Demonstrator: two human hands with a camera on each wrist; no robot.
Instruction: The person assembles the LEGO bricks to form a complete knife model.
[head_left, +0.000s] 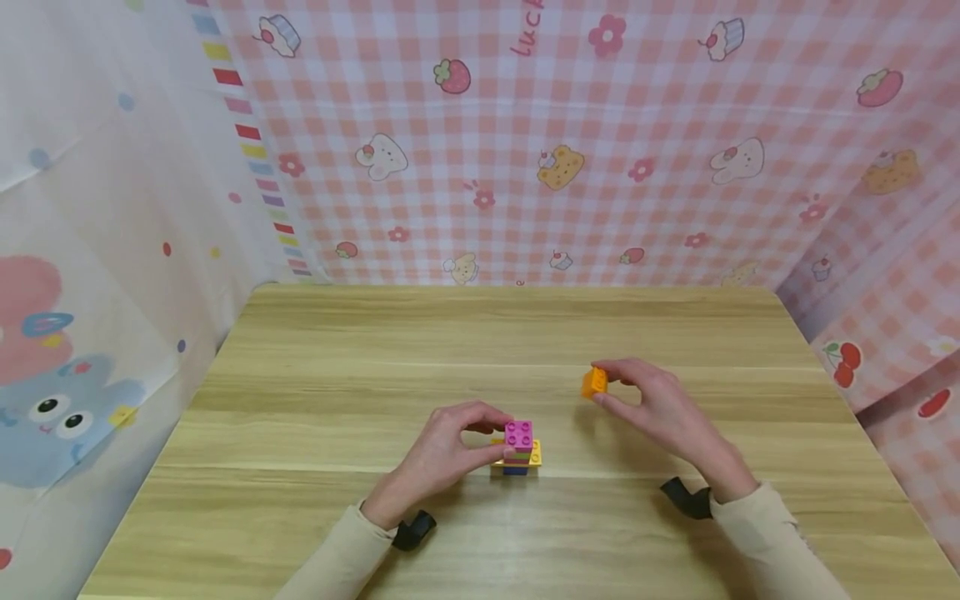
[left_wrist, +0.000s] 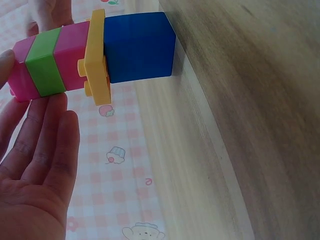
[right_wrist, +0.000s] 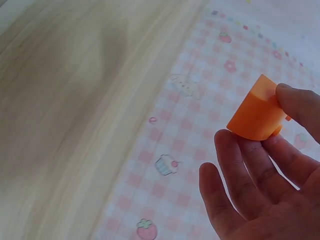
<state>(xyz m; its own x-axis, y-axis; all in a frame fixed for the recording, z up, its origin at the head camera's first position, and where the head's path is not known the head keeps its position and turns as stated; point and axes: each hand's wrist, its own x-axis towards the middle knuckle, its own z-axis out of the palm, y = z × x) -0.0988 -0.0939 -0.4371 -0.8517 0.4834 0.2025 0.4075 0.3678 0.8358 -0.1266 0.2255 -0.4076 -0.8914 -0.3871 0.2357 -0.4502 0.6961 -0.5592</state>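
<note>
A stack of toy building blocks [head_left: 518, 435] stands upright near the middle of the table. From the bottom it runs blue block [left_wrist: 140, 47], flat yellow plate [left_wrist: 95, 57], pink, green [left_wrist: 46, 65], pink on top. My left hand [head_left: 450, 446] pinches the upper pink block [left_wrist: 25, 75] between thumb and fingers. To the right and farther back, my right hand [head_left: 660, 408] holds an orange block [right_wrist: 257, 110] above the table, thumb on one side and fingertips on the other. One face of that orange block is curved, with studs turned toward the palm.
The wooden table [head_left: 360, 350] meets a pink checked cloth [head_left: 510, 167] at its far edge. A white cloth with cartoon prints [head_left: 112, 208] hangs on the left. Black straps [head_left: 686, 498] sit at both wrists.
</note>
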